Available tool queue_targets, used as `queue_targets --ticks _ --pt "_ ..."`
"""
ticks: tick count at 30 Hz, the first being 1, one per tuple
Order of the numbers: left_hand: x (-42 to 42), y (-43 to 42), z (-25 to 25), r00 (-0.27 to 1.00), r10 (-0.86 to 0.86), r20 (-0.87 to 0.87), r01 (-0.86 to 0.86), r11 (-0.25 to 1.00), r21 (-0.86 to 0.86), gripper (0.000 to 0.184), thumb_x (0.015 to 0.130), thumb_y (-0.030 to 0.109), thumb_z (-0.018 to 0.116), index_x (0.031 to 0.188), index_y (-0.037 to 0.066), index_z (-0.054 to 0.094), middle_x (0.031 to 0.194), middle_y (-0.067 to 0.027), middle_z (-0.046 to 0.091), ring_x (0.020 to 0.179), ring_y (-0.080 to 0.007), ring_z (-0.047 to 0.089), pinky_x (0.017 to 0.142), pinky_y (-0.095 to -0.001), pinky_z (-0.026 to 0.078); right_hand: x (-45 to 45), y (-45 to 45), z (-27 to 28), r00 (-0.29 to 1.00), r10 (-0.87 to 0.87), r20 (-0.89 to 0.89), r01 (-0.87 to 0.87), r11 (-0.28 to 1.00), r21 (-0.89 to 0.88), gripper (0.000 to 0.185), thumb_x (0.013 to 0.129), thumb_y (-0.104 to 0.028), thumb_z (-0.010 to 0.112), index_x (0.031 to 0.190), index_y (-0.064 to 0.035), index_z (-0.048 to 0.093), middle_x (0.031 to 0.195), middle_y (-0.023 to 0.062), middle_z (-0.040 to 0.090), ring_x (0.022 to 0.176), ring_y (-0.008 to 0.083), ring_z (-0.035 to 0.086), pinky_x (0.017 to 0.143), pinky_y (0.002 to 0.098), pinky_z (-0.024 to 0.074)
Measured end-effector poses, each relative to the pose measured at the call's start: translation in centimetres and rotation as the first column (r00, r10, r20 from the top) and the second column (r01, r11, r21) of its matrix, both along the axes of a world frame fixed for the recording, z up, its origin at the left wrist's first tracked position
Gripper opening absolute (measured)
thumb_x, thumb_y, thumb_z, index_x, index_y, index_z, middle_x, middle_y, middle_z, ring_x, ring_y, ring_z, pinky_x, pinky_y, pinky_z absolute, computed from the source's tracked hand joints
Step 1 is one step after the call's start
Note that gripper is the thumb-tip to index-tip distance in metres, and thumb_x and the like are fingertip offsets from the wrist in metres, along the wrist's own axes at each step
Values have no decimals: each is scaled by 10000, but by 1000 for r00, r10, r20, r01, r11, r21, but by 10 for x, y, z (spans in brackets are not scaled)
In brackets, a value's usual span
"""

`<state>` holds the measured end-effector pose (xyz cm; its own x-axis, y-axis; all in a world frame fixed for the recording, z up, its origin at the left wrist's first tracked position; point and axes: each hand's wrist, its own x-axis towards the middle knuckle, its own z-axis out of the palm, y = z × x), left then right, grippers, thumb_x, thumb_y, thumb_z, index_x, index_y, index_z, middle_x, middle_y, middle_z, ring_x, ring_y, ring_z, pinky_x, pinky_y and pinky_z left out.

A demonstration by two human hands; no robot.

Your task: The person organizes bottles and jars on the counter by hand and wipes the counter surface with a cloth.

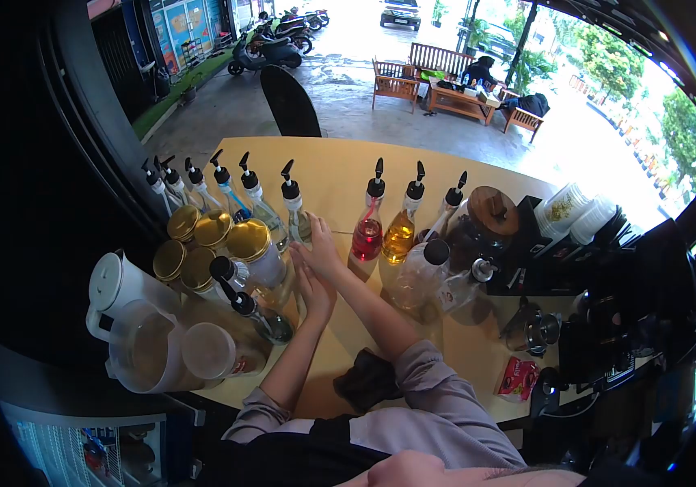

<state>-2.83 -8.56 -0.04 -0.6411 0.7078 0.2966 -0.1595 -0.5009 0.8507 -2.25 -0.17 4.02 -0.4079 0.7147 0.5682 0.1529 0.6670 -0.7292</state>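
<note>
Pump bottles (368, 237) across counter (336, 199), jars (260, 261) nearer at left, pitcher (138, 282) leftmost, cups (563, 209) right

A clear, slender pump bottle (295, 213) stands upright just beyond the fingers of the right hand (320, 250), farther out than the left hand (312, 290). Its black pump top (289, 187) rises above the grip, collar seated on the neck. The lower body is partly hidden behind the fingers, so contact seems likely but isn't certain.
</note>
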Motion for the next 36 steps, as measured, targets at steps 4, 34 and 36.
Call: queue_targets --ticks 4,34,36 --pt "-5 1 -1 969 121 -215 -142 986 -88 546 1085 246 260 1560 13 125 1639 -159 114 1512 -295 141 1214 -383 145 -4 4 5 1000 2 19 -2 1000 -24 803 765 -223 794 1420 -4 385 1255 221 514 1175 418 499 1000 458 417" --pt "23 -40 -4 948 -245 201 219 965 146 685 1060 489 296 1552 23 197 1592 -155 250 1464 -264 272 1193 -381 206 14 -41 8 993 -117 7 116 977 -180 1083 807 -298 792 1538 50 73 1524 285 303 1415 405 325 1152 441 300" --pt "32 -78 -26 942 -269 200 248 961 123 675 1062 486 297 1542 19 215 1573 -157 277 1452 -263 291 1193 -386 211 28 -65 0 991 -95 -95 75 977 -201 1048 789 -297 798 1541 10 137 1535 246 285 1411 383 324 1147 440 301"
